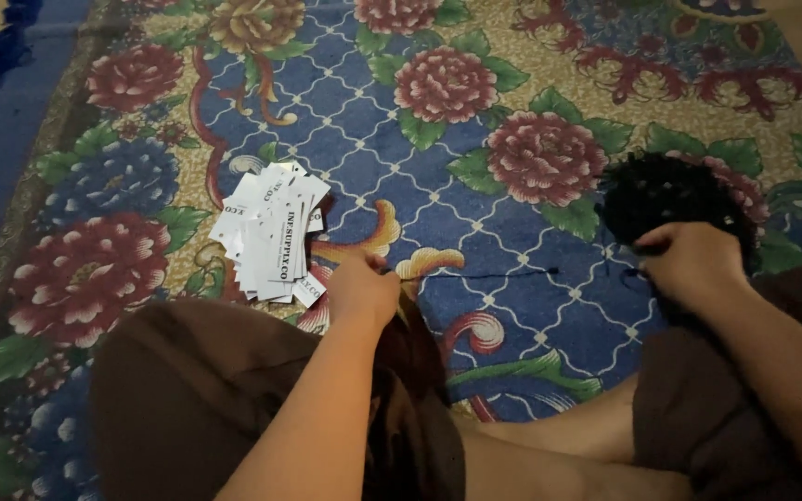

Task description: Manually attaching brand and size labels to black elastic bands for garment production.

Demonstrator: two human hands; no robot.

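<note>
Low over the floral carpet [475, 213], the left hand [361, 289] curls with its fingertips pinched on the end of a thin black string [485, 275], which runs straight out toward the right hand [689, 264]. That hand is closed loosely at the near edge of a dark heap of black strings [670, 195]; whether it pinches a strand I cannot tell. Both forearms reach forward over knees in brown cloth. Just left of the left hand lies a loose pile of white rectangular paper tags [271, 232] with dark print, fanned and overlapping.
</note>
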